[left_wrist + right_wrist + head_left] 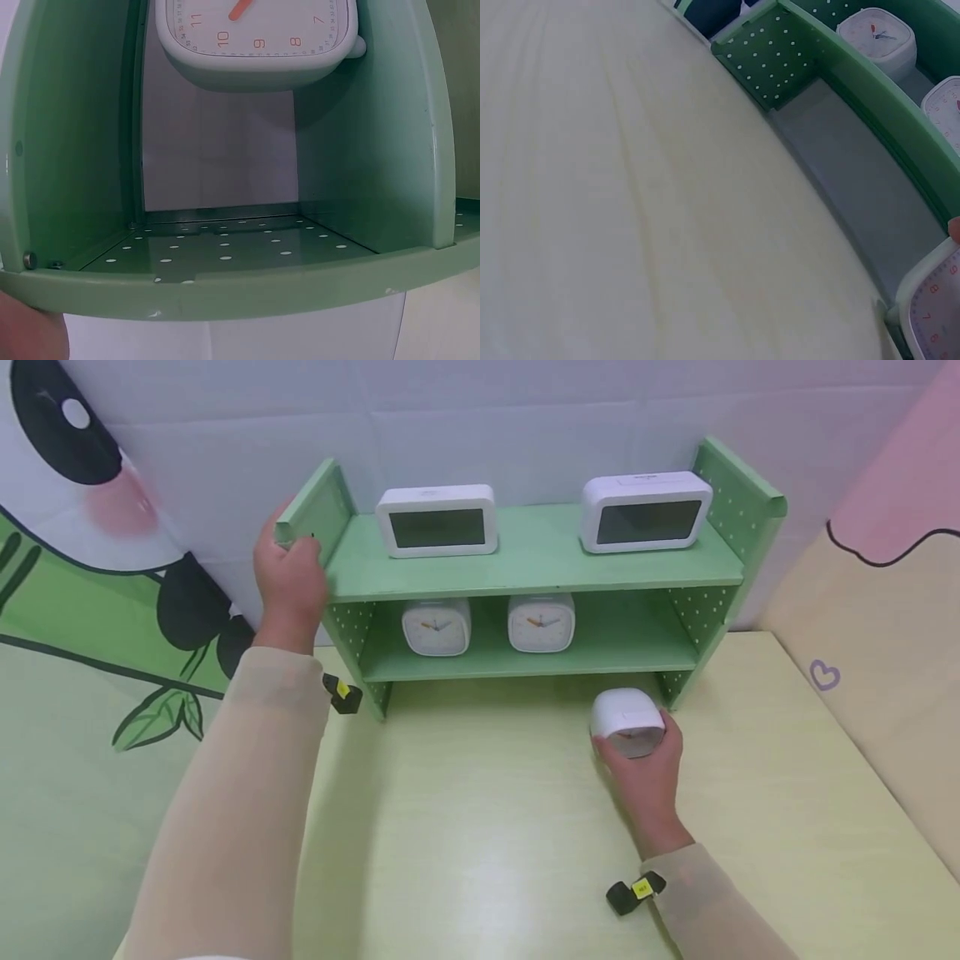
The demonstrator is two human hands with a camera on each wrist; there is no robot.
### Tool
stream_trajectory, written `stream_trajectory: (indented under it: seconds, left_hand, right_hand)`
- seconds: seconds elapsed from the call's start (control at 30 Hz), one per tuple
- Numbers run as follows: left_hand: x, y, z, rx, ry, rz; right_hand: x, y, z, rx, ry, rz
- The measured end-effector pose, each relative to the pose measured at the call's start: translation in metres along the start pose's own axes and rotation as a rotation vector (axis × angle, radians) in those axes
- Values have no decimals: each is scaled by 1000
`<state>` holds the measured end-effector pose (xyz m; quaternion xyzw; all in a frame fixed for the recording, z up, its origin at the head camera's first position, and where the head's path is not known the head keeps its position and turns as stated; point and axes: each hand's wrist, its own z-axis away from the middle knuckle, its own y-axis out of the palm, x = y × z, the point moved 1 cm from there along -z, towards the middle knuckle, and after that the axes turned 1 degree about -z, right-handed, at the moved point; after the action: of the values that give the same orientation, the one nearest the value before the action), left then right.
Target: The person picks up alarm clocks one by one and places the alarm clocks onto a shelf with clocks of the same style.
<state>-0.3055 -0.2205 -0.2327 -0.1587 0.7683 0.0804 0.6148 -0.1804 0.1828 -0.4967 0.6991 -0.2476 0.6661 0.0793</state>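
Note:
My left hand (288, 577) grips the upper edge of the left side panel of a green two-tier shelf (528, 578). In the left wrist view part of that hand (30, 330) shows at the lower left corner, beside the dotted panel (225, 251). With thumb and fingers around its sides, my right hand (648, 777) holds a white analog alarm clock (626, 706) in front of the shelf's lower right end. The right wrist view shows the clock's face (939, 315) at the lower right, with a fingertip at its edge.
Two white digital clocks (442, 497) (647, 485) stand on the top tier. Two white analog alarm clocks (437, 628) (542, 624) sit on the tier below. The shelf stands on a pale wooden table (465, 827) against a printed wall cloth (540, 427).

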Motion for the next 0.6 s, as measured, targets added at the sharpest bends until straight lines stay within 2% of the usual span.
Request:
stream_trajectory:
  seconds: [0.17,0.4,0.6]
  left_hand:
    - [0,1,0,0,14,-11]
    - [2,1,0,9,23,-12]
    - [4,-1,-1,-7,16,-22]
  right_hand:
    - [0,-1,-1,-8,2,1]
    - [5,-5,2,7,47,-21]
    - [17,-5,6,-30,16,-66]
